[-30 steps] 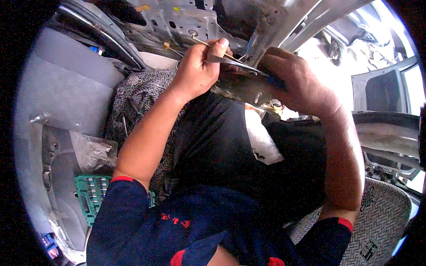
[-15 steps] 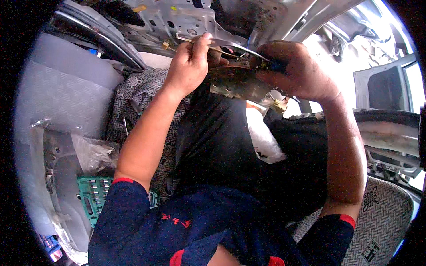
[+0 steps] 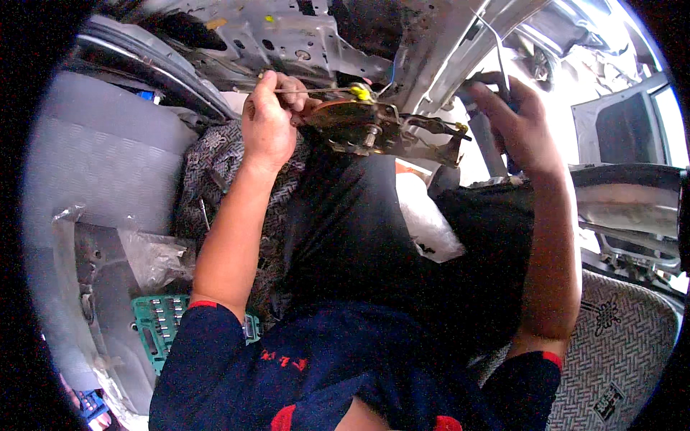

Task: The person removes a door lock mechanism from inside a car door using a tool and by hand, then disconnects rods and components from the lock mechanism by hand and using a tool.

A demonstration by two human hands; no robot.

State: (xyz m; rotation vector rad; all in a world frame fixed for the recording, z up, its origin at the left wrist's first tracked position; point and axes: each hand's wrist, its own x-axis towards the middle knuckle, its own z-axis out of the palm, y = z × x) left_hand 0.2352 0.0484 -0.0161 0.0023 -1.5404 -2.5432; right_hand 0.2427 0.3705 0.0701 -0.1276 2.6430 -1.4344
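Note:
In front of me is a greasy metal latch-like mechanism [image 3: 352, 128] with a thin rod, a yellow clip and a toothed or ribbed stub. My left hand [image 3: 272, 118] is closed on its left end, with the thin rod [image 3: 316, 90] running past the fingers. Off to the right, apart from the mechanism, my right hand [image 3: 519, 122] is wrapped round the dark handle of a long tool with a thin, bent metal shaft [image 3: 499, 50]. The shaft points up and away. The tool's exact kind is not clear.
A bare grey metal car panel [image 3: 302, 54] with holes spans the far side. A green socket set case [image 3: 157, 323] lies at the lower left, near a grey seat [image 3: 108, 158]. A patterned seat cover [image 3: 611, 345] is at the lower right. A car door [image 3: 629, 122] stands beyond.
My right hand has pulled the tool away from the mechanism to the right, and its shaft has swung upward. My left hand has shifted left and slightly lower, and the mechanism is more exposed.

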